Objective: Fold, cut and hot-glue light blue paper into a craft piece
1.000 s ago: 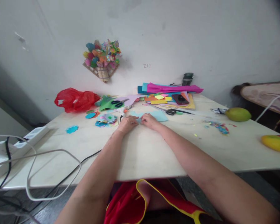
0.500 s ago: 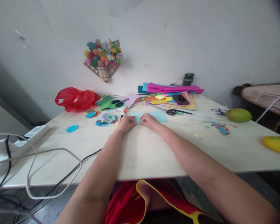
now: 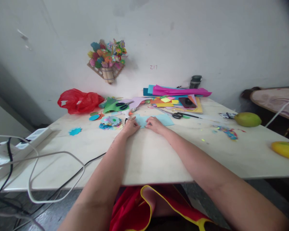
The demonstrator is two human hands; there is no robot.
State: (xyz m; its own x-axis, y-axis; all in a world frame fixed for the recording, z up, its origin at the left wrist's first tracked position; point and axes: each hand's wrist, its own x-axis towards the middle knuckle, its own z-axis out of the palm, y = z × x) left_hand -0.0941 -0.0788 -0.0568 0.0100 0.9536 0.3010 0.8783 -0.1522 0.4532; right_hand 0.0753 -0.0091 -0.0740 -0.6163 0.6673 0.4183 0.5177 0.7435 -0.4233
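A light blue sheet of paper (image 3: pixel 167 119) lies flat on the table beneath both hands. My left hand (image 3: pixel 131 127) is closed at its left part, fingers bent and pinching near the front edge. A short way to the right, my right hand (image 3: pixel 155 125) has its fingers curled together on the same sheet's near edge. Fingertips are small and partly hidden. Beside my left hand sits a stack of scalloped paper flower shapes (image 3: pixel 111 120), with a glue gun (image 3: pixel 132 112) just behind the hand.
Black-handled scissors (image 3: pixel 177 115) and a pencil (image 3: pixel 190 115) lie right of the sheet; more scissors (image 3: pixel 122 105) rest on green paper. A phone (image 3: pixel 187 102) tops coloured papers. Around the edges are a red plastic bag (image 3: pixel 79 101), power strip (image 3: pixel 36 138), cables and a green mango (image 3: pixel 248 119).
The fingers of my left hand have lifted and drawn in slightly, while my right hand stays nearly in place on the paper. The whole view has shifted a little.
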